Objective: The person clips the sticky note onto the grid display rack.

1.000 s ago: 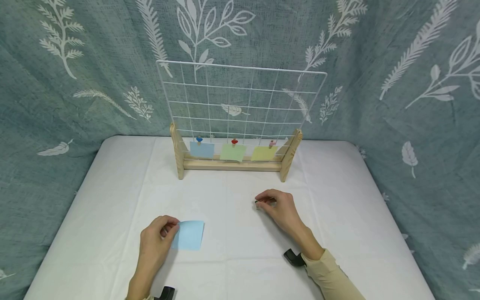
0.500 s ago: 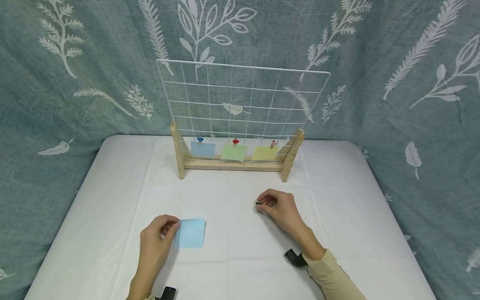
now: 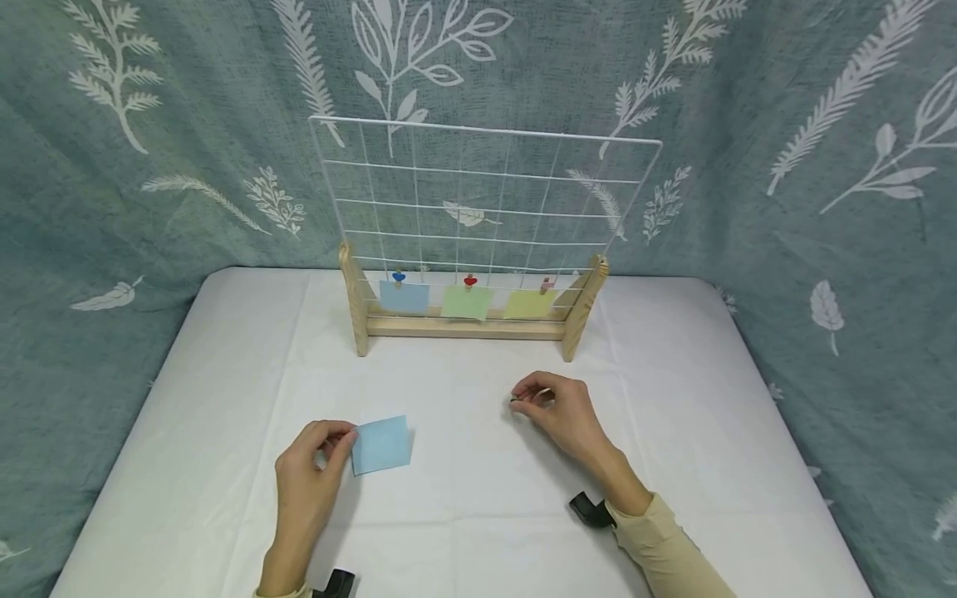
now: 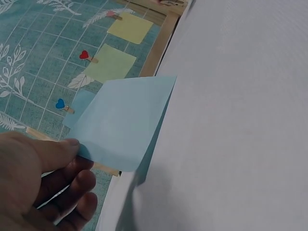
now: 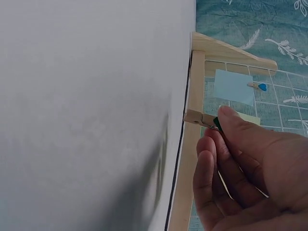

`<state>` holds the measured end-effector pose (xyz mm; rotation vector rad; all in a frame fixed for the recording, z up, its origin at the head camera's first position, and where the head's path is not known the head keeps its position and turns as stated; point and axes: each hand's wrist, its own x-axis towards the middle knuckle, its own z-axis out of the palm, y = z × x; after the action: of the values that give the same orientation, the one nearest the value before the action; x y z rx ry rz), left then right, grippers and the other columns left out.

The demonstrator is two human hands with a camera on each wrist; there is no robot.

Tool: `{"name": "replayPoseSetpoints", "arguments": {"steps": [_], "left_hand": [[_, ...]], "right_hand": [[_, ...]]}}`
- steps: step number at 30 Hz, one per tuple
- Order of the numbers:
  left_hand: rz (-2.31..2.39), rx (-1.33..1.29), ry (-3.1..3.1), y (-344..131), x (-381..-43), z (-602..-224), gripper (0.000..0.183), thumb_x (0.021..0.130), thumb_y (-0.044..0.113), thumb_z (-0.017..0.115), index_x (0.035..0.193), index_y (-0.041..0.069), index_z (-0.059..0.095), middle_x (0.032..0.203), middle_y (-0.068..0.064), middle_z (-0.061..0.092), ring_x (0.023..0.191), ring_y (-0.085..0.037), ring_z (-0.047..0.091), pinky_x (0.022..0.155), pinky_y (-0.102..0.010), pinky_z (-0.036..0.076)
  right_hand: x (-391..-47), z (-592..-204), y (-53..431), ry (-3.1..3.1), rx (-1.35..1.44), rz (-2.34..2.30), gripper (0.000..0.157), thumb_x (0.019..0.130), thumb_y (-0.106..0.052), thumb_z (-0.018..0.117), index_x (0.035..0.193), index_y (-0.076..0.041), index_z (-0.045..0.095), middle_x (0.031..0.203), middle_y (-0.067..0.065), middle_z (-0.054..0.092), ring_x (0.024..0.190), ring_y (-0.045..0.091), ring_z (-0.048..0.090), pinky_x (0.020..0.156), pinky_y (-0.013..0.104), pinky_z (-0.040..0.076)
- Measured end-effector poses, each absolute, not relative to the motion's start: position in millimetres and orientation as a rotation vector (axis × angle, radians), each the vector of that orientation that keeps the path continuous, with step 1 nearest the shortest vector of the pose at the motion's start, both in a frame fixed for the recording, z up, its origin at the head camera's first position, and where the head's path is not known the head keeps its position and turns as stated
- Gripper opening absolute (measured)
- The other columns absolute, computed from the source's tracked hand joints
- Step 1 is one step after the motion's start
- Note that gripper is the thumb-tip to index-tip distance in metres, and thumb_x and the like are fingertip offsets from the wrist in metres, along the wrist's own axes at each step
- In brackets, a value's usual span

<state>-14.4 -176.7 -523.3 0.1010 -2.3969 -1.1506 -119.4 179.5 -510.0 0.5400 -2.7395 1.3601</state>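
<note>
A light blue paper note (image 3: 382, 446) is pinched at its left edge between the thumb and fingers of my left hand (image 3: 310, 469); in the left wrist view the note (image 4: 126, 122) stands off the tablecloth. My right hand (image 3: 557, 415) pinches a small wooden clothespin (image 5: 196, 117) by its end, where a dark green piece shows beside the thumb. Behind both hands stands a white wire grid (image 3: 486, 216) in a wooden stand (image 3: 467, 329). Along its lower part hang a blue note (image 3: 404, 297), a green note (image 3: 467, 302) and a yellow note (image 3: 529, 305).
A blue heart clip (image 3: 399, 277), a red heart clip (image 3: 470, 281) and a pink clip (image 3: 547, 285) hold the hung notes. White cloth covers the table (image 3: 463, 548). A green leaf-print curtain (image 3: 224, 100) closes off the back and sides.
My left hand has risen slightly with the blue note, which now tilts and lifts away from the table. The right hand has shifted only a little, still holding the clothespin.
</note>
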Motion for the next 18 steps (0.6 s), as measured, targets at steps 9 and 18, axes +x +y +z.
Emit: {"name": "replayPoseSetpoints", "arguments": {"steps": [9, 18], "left_hand": [[-1.169, 0.05, -2.366, -174.5, -16.4, -519.9, 0.011, 0.089, -0.002, 0.082, 0.096, 0.006, 0.077, 0.089, -0.003, 0.075, 0.075, -0.009, 0.059, 0.07, -0.012, 0.047], [-1.157, -0.108, -2.283, -174.7, -28.2, -507.8, 0.013, 0.089, -0.001, 0.082, 0.096, 0.009, 0.078, 0.089, 0.0, 0.073, 0.075, -0.01, 0.059, 0.069, -0.018, 0.048]], "right_hand": [[-123.3, -506.2, 178.4, -2.693, 0.552, 1.386, 0.015, 0.087, -0.014, 0.088, 0.097, -0.016, 0.077, 0.088, -0.006, 0.076, 0.08, 0.014, 0.073, 0.075, 0.03, 0.062], [-128.3, -498.6, 174.4, -2.564, 0.639, 1.41, 0.016, 0.087, -0.007, 0.086, 0.099, -0.013, 0.078, 0.09, -0.003, 0.079, 0.081, 0.017, 0.076, 0.074, 0.025, 0.062]]}}
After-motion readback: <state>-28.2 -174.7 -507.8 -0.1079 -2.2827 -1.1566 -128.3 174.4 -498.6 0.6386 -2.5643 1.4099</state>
